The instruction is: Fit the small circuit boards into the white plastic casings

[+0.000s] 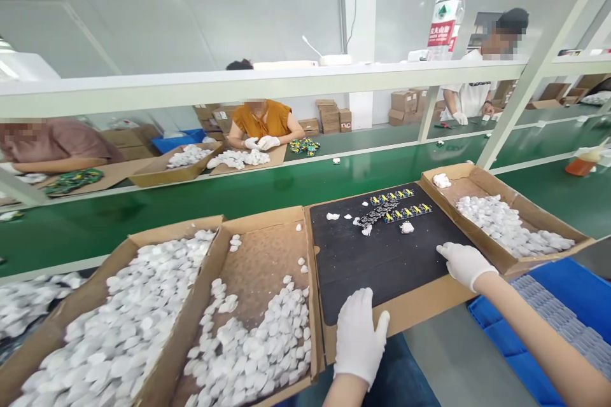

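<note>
My left hand, in a white glove, lies at the front left edge of the black mat, thumb apart from the other fingers and holding nothing. My right hand, also gloved, rests at the mat's right edge with its fingers stretched toward the middle and nothing visible in them. Towards the back of the mat lie a strip of small circuit boards with yellow parts, a second such strip and a dark heap of small parts. A small white piece and several others are scattered near them.
Cardboard trays of white pieces stand left of the mat, another tray right. A blue bin holds grey parts at lower right. Beyond the green belt, several people work. A shelf rail crosses above, carrying bottles.
</note>
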Demonstrator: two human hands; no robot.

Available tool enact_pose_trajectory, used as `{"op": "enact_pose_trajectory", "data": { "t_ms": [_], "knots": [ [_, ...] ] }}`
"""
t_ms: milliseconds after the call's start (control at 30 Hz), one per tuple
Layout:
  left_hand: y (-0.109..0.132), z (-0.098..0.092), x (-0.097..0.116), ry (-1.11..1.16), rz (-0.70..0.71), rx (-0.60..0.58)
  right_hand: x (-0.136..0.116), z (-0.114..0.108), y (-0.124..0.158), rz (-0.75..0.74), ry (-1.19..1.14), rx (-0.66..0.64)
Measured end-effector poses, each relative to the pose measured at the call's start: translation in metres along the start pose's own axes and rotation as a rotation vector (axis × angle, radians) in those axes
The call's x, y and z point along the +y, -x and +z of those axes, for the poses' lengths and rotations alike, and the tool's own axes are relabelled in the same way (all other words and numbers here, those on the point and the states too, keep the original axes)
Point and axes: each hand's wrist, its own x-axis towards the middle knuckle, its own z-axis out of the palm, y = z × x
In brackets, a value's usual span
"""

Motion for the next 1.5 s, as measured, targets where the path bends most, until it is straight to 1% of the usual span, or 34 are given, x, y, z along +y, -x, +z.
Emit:
{"op": "enact_pose_trajectory", "data": {
  "t_ms": [33,100,233,367,433,467,533,600,667,733,800,833,900,1000,1033,1067,1100,1167,1300,1400,1500],
  "knots": [
    [-0.006,-0.001,0.004,-0.014,-0.055,0.016,0.000,-0.002,-0.001,-0.045,-0.002,-0.014],
    [-0.018,-0.002,0.010,-0.030,-0.090,0.032,0.002,-0.004,-0.001,-0.119,-0.022,-0.026],
    [-0.036,-0.002,0.013,-0.029,-0.042,0.034,0.000,0.002,0.010,-0.215,-0.129,0.004],
    [-0.037,-0.001,0.008,-0.019,0.002,0.003,-0.015,0.007,0.020,-0.275,-0.225,0.078],
    [-0.034,-0.002,0.007,-0.018,0.020,-0.014,-0.025,0.000,0.012,-0.324,-0.260,0.102],
    [-0.033,-0.002,0.007,-0.019,0.029,-0.028,-0.030,-0.006,0.003,-0.349,-0.274,0.113],
    [-0.030,-0.003,0.007,-0.023,0.052,-0.056,-0.043,-0.020,-0.027,-0.384,-0.296,0.140],
    [-0.028,-0.004,0.007,-0.027,0.090,-0.078,-0.058,-0.036,-0.071,-0.386,-0.302,0.160],
    [-0.025,-0.006,0.006,-0.027,0.147,-0.093,-0.073,-0.049,-0.123,-0.348,-0.289,0.156],
    [-0.021,-0.009,0.005,-0.023,0.212,-0.119,-0.085,-0.059,-0.174,-0.284,-0.256,0.118],
    [-0.017,-0.013,0.003,-0.010,0.255,-0.145,-0.094,-0.064,-0.217,-0.230,-0.221,0.051],
    [-0.016,-0.015,0.002,0.003,0.262,-0.151,-0.097,-0.065,-0.234,-0.205,-0.207,0.014],
    [-0.016,-0.013,0.000,0.038,0.271,-0.153,-0.100,-0.066,-0.258,-0.162,-0.186,-0.048],
    [-0.027,0.001,-0.001,0.072,0.265,-0.193,-0.098,-0.063,-0.279,-0.106,-0.172,-0.089],
    [-0.033,0.008,-0.001,0.077,0.231,-0.228,-0.096,-0.061,-0.283,-0.084,-0.172,-0.096],
    [-0.039,0.016,-0.001,0.088,0.159,-0.278,-0.092,-0.059,-0.287,-0.059,-0.173,-0.104],
    [-0.045,0.023,0.000,0.091,0.117,-0.305,-0.088,-0.056,-0.291,-0.029,-0.174,-0.110],
    [-0.055,0.034,0.000,0.102,0.066,-0.323,-0.079,-0.051,-0.296,0.034,-0.181,-0.122],
    [-0.062,0.044,-0.002,0.116,-0.010,-0.309,-0.067,-0.045,-0.305,0.109,-0.196,-0.141],
    [-0.063,0.047,-0.003,0.108,-0.067,-0.271,-0.069,-0.043,-0.313,0.126,-0.199,-0.153],
    [-0.065,0.050,-0.003,0.102,-0.080,-0.231,-0.074,-0.039,-0.319,0.134,-0.187,-0.164]
  ]
}}
